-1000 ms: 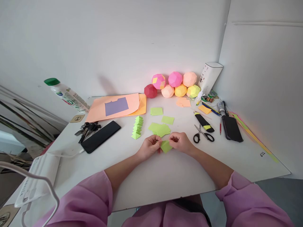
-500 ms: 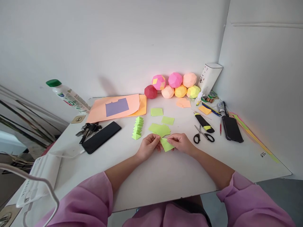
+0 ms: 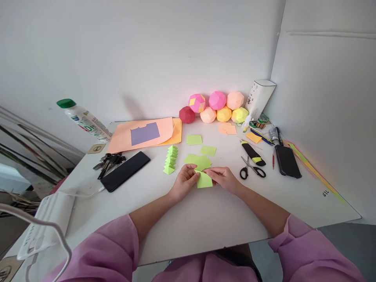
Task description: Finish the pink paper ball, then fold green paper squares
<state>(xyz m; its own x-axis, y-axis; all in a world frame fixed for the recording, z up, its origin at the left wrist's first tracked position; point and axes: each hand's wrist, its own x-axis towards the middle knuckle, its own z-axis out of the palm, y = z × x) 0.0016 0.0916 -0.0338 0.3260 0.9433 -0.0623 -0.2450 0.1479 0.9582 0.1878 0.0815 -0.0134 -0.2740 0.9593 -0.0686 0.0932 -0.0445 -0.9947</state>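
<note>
A small light-green paper piece (image 3: 205,180) is pinched between my two hands near the middle of the table. My left hand (image 3: 185,180) grips its left side with thumb and fingers. On the right side, my right hand (image 3: 223,178) holds the same paper near its upper edge. Just beyond the hands lie several overlapping green paper pieces (image 3: 197,159). Two more single pieces, a green rectangle (image 3: 194,140) and another green rectangle (image 3: 208,150), rest farther back. To the left stands a row of folded green paper pieces (image 3: 170,159).
Scissors (image 3: 248,169), a black-and-yellow utility knife (image 3: 253,152) and a phone (image 3: 287,161) lie to the right. Faceted paper balls (image 3: 217,100) are stacked by the wall. Leftward are another phone (image 3: 125,171), keys (image 3: 109,161), orange paper sheets (image 3: 123,137) and a bottle (image 3: 88,120).
The green paper has turned between my hands, from a slanted position to nearly square with the table edge. My fingers have shifted slightly on it.
</note>
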